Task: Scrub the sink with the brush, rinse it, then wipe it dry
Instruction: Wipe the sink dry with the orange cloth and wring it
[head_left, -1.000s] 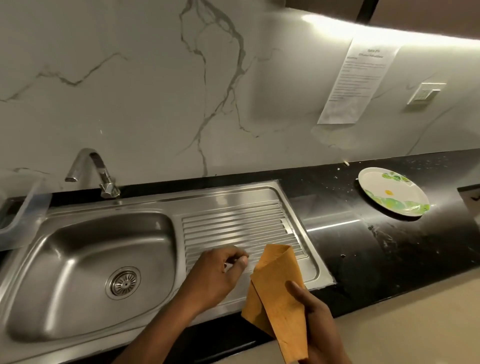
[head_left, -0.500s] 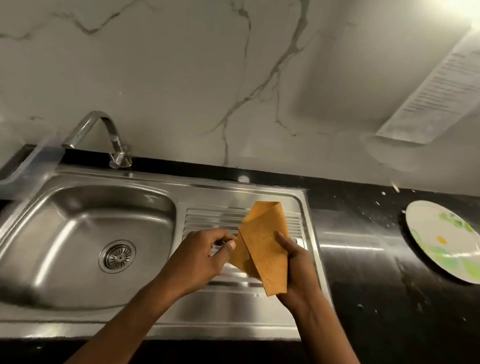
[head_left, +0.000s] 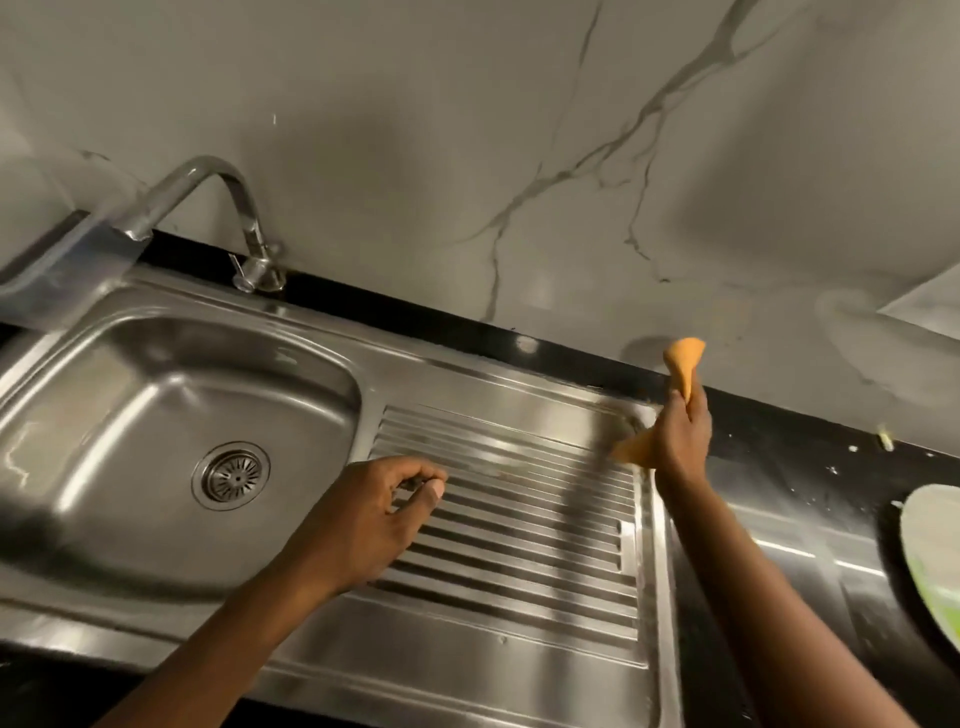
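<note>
Sink: steel basin set into the black bench, drain at its middle, ribbed drainboard right of the basin, tap behind its rear rim, no water running. Looks like the wipe-dry stage: no brush in view anywhere, and the only tool out is an orange cloth. Right hand has its grip closed around the cloth's middle at the drainboard's far right corner, one end sticking up above the fist, the other fanning down by the steel; motion blur there, so I can't tell if it's actually touching. Left hand hovers over the drainboard just right of the basin, fingers loosely curled, thumb near fingertips, holding nothing I can make out. Judgement: scrub and rinse are presumably done, since the steel reads shiny with no suds or standing water visible, though streaks and glare make real dryness hard to call. Left to do: drainboard from that corner across, then basin, rim and around the tap base. Outside the sink: bench right of the drainboard carries pale crumbs and a plate with green print at the frame edge; clear plastic container left of the tap.
</note>
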